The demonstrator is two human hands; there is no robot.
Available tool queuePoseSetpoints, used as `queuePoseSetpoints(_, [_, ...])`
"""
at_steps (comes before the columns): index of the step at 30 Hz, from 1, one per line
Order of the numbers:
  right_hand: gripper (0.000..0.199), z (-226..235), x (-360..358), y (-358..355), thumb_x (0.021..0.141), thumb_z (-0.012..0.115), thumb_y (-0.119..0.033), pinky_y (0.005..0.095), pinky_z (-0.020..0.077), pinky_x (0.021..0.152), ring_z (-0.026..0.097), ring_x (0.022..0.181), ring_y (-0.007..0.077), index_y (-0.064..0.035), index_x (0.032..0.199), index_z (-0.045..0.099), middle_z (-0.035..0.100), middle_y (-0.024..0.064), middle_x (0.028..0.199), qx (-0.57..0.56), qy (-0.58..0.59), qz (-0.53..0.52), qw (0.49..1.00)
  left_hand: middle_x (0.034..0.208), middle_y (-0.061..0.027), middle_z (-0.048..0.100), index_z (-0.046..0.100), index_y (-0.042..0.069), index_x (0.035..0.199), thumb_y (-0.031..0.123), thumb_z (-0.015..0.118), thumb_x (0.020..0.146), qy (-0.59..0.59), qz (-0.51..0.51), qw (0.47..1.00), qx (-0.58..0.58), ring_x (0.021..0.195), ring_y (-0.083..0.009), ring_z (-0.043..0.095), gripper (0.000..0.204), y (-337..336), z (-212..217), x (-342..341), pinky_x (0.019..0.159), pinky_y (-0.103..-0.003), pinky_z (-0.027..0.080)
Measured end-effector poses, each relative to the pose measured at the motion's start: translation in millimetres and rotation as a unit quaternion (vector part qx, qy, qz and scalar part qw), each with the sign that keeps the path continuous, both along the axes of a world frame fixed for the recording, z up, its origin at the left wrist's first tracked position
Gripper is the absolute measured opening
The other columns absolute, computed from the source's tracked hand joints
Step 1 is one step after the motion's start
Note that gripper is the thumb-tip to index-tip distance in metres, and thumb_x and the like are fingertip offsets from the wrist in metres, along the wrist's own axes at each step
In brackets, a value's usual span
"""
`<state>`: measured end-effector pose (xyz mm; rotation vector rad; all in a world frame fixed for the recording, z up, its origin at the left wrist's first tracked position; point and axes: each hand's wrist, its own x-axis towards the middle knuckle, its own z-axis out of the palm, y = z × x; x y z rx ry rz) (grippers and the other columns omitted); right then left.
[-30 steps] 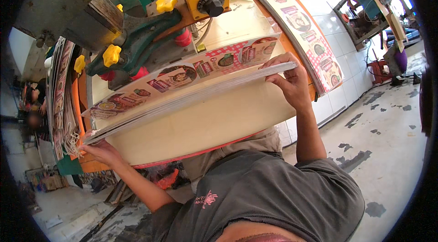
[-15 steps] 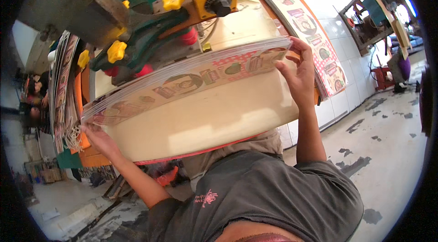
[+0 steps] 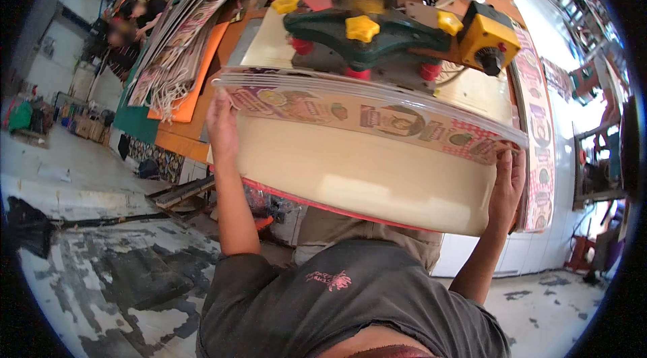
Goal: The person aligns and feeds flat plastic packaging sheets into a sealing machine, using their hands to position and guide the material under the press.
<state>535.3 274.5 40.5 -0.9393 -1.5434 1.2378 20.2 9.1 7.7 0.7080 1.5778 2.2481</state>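
A long printed sheet (image 3: 394, 118) with several layers of clear plastic along its far edge stretches across the pale board (image 3: 364, 176) in front of me. My left hand (image 3: 224, 132) grips its left end, thumb and fingers around the corner. At the other end, my right hand (image 3: 509, 179) pinches the right corner with bent fingers. Just beyond the sheet stands a machine with a dark green clamp arm (image 3: 367, 48), yellow star knobs (image 3: 362, 29) and red feet (image 3: 430, 71). The sheet's far edge runs close in front of the red feet.
A yellow control box (image 3: 490, 38) with a black dial sits at the machine's right. Stacked printed strips (image 3: 539, 129) line the table's right side. More printed pieces with white cords (image 3: 182, 41) lie on the left, by an orange sheet (image 3: 202, 81). Another person (image 3: 131, 24) is at the far left.
My view has swung, so the machine and sheet appear farther right. The sheet's right end now sits lower in view than its left. My right fingers have closed more tightly on the corner.
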Motion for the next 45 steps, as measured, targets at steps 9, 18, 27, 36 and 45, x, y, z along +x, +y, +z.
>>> queuePoseSetpoints(9, [0.041,-11.3,10.0,11.8,0.113,0.05,-0.024,0.0298,0.0384,0.111,0.052,0.128,0.0141,-0.0004,0.147,0.051,0.061,0.0066,0.138,0.013,-0.083,0.042,0.996,0.13,-0.0058,0.066,0.055,0.0,0.141,0.035,0.072,0.101,0.152,0.021,0.982,-0.113,0.12,-0.0136,0.059,0.056,9.8,30.2,20.6,0.104,-0.029,0.044])
queuePoseSetpoints(18, [0.03,6.4,31.1,-13.8,0.11,0.056,-0.025,0.0224,0.0448,0.074,0.053,0.083,0.0036,0.0007,0.126,0.062,0.064,-0.003,0.097,0.033,-0.113,0.034,0.992,0.108,-0.0058,0.069,0.062,-0.003,0.122,0.031,0.071,0.102,0.1,0.049,0.982,-0.155,0.095,-0.0117,0.063,0.04,-27.0,50.3,30.6,0.087,-0.03,0.051])
queuePoseSetpoints(27, [0.032,14.1,12.0,-42.4,0.106,0.064,-0.027,0.0244,0.0489,0.067,0.06,0.078,0.0051,0.005,0.112,0.064,0.07,0.0027,0.09,-0.16,-0.21,0.135,0.955,0.084,-0.0099,0.072,0.068,-0.005,0.101,0.039,0.068,0.101,0.182,0.047,0.86,-0.474,0.075,-0.0136,0.063,0.044,-84.0,59.0,28.9,0.074,-0.033,0.051])
queuePoseSetpoints(36, [0.028,17.8,15.7,-46.5,0.1,0.072,-0.023,0.0261,0.044,0.054,0.055,0.067,0.0045,-0.0001,0.104,0.056,0.064,0.0028,0.081,-0.177,-0.185,0.101,0.961,0.086,-0.0135,0.074,0.07,-0.005,0.105,0.038,0.07,0.099,0.239,0.076,0.847,-0.47,0.075,-0.02,0.068,0.043,-71.3,55.3,32.9,0.075,-0.036,0.052])
queuePoseSetpoints(45, [0.034,29.1,20.5,-52.6,0.107,0.061,-0.017,0.0277,0.0538,0.079,0.065,0.097,0.0098,0.0006,0.135,0.051,0.07,0.0079,0.111,-0.239,-0.115,0.21,0.941,0.083,-0.0158,0.074,0.071,-0.007,0.104,0.039,0.071,0.097,0.24,0.091,0.853,-0.455,0.074,-0.022,0.07,0.047,-58.6,61.8,21.3,0.072,-0.037,0.052])
